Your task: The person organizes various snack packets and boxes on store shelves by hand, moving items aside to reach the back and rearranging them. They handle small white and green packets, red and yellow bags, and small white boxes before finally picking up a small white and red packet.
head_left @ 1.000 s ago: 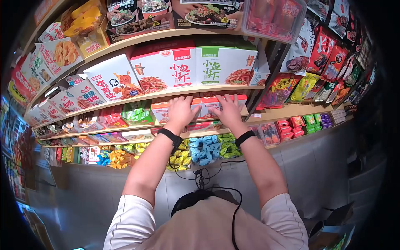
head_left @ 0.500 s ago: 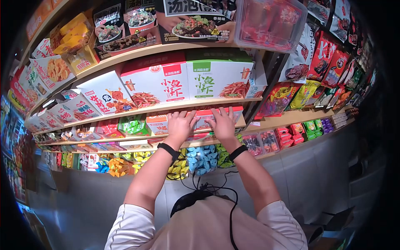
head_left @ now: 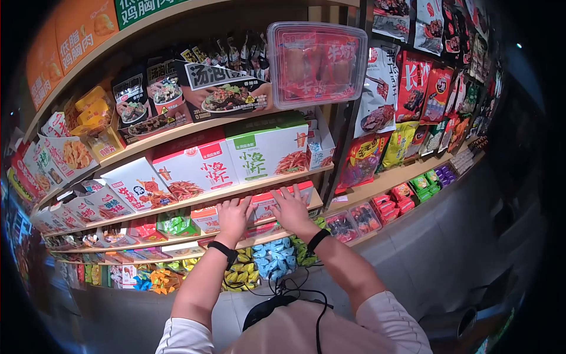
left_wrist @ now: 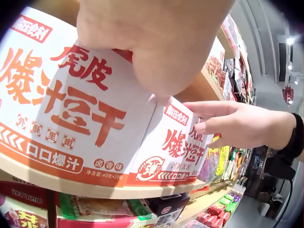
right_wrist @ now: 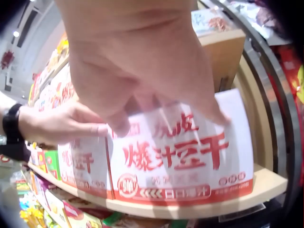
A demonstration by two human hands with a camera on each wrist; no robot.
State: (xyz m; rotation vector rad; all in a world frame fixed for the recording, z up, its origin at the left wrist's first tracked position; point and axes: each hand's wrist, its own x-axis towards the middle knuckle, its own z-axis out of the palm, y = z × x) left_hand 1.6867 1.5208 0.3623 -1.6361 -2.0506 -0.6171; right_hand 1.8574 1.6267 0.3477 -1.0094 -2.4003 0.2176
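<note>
Two white and red-orange snack boxes with red lettering stand side by side on a shelf, the left box (head_left: 206,222) and the right box (head_left: 263,213). My left hand (head_left: 232,218) rests on the left box, fingers spread over its top edge. On the right box lies my right hand (head_left: 290,212), fingers extended over the top and thumb toward the left box. Seen from the right wrist, the thumb and an outer finger of the right hand (right_wrist: 137,71) come down on the printed front. The left hand (left_wrist: 152,42) covers the left box's upper right corner in its wrist view.
Above stand larger boxes with red (head_left: 197,165) and green (head_left: 265,150) tops. A clear plastic tub (head_left: 316,65) juts out from the upper shelf. Wrapped snacks (head_left: 274,258) fill the bins below. Hanging bags (head_left: 413,88) line the right. Black cables (head_left: 295,286) dangle before the body.
The head view has tilted up and turned right, so the shelves appear lower and further left. Both hands stay on the two boxes, with the fingers much as before.
</note>
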